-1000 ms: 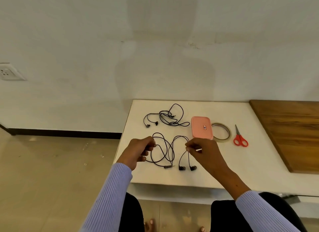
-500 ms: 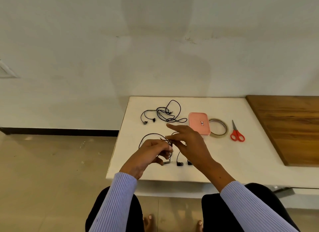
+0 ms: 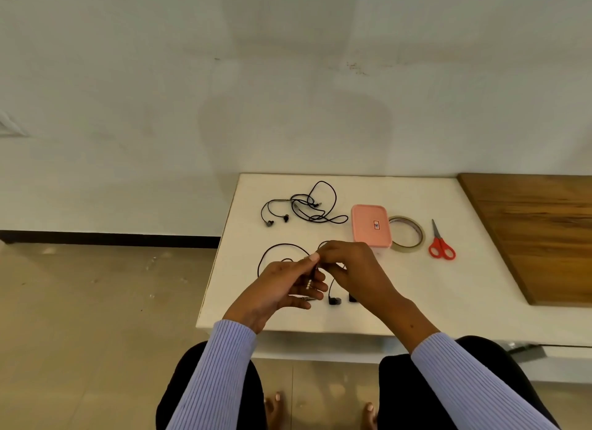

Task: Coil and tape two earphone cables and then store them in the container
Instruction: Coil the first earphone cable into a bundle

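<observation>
Both hands, left hand [image 3: 282, 285] and right hand [image 3: 349, 269], pinch the near earphone cable [image 3: 272, 247]; we're starting the first coil, looping next.

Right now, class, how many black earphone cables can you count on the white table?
2. One black earphone cable lies loose at the table's far side, left of the pink container. The other black earphone cable is nearer, gripped by both hands, left hand and right hand.
</observation>
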